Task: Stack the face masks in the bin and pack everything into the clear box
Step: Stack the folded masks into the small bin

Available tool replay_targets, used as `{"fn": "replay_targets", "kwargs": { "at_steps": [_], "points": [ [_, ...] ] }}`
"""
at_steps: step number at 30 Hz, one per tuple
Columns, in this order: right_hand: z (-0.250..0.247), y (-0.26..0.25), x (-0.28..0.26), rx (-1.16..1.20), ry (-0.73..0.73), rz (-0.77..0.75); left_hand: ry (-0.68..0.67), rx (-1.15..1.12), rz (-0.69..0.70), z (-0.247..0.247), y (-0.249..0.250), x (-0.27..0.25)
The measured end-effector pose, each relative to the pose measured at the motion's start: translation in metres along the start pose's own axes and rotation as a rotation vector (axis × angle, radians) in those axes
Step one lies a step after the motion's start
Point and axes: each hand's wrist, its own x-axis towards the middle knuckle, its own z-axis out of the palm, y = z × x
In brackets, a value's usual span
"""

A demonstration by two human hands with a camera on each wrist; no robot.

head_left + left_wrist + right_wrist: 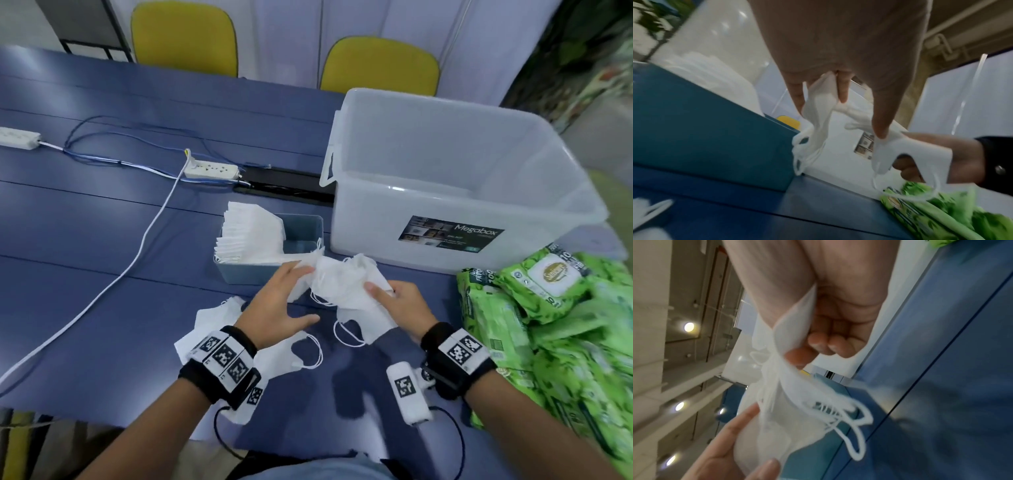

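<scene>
Behind, two yellow chairs (185,37) face the blue table (85,212) by pale curtains (342,20).

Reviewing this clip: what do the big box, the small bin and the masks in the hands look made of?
Clear box: translucent, glossy plastic; highlights show and its far wall is visible through the near one. Small bin: opaque blue-grey plastic, apparently matte. Face masks held by the left hand and right hand: thin, soft white fabric, probably nonwoven; they crumple, with cord ear loops.
</scene>
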Motion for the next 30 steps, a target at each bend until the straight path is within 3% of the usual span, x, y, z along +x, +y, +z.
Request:
{"fn": "replay_targets", "kwargs": {
  "at_steps": [4, 9, 13, 19, 23, 26, 30],
  "points": [
    [-0.006, 0.000, -0.005, 0.108, 0.029, 0.043, 0.069, 0.010, 0.171, 0.011, 0.013, 0.014],
    [-0.011, -0.006, -0.017, 0.124, -0.060, 0.055, 0.099, 0.200, 0.353, 0.021, 0.022, 0.025],
    [-0.015, -0.008, -0.022, 0.116, -0.105, 0.054, 0.176, 0.194, 0.396, 0.028, 0.029, 0.032],
    [-0.028, -0.006, -0.018, 0.184, -0.034, 0.111, 0.367, 0.244, 0.508, 0.033, 0.033, 0.033],
    [-0.033, -0.009, -0.020, 0.230, -0.043, 0.115, 0.346, 0.296, 0.585, 0.040, 0.030, 0.035],
    [-0.035, -0.014, -0.025, 0.277, -0.071, 0.102, 0.314, 0.277, 0.518, 0.045, 0.026, 0.035],
    [-0.048, -0.013, -0.029, 0.374, -0.037, 0.100, 0.230, 0.055, 0.231, 0.042, 0.029, 0.033]
  ]
}}
